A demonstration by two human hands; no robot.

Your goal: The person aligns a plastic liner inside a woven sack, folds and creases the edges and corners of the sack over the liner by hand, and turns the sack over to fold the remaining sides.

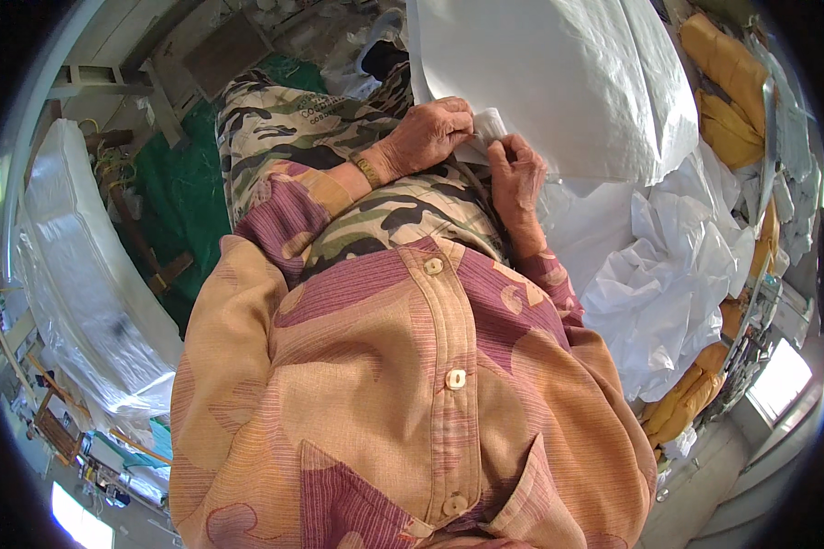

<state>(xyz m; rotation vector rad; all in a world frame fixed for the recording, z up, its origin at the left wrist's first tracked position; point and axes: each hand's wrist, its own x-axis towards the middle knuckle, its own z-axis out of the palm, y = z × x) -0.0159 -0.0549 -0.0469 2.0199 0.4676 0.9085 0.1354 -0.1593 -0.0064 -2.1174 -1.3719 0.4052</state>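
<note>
1. The big white woven sack (558,82) lies across the person's lap and knees, filling the upper middle of the view. Its folded corner (491,123) sits between the two hands, just above the camouflage trousers (284,128).
2. The left hand (428,135) lies curled over the sack's edge, its grip pressed together on the fabric next to the fold. A smooth woven weave could slide out from under those fingers if the pull grows.
3. The right hand (516,178) pinches the folded corner from below, thumb against fingers. The hold looks small; a tug from the sack's own bulk could strip the fold open.
4. Whether either hand holds a needle or thread I cannot tell. If one is there, fingers this close together risk a prick.
5. A heap of loose white sacking (677,274) lies just right of the lap, touching the sack. It could snag or drag along if the sack is shifted.
6. Yellow bundles (728,82) are stacked farther right, well apart from the hands.
</note>
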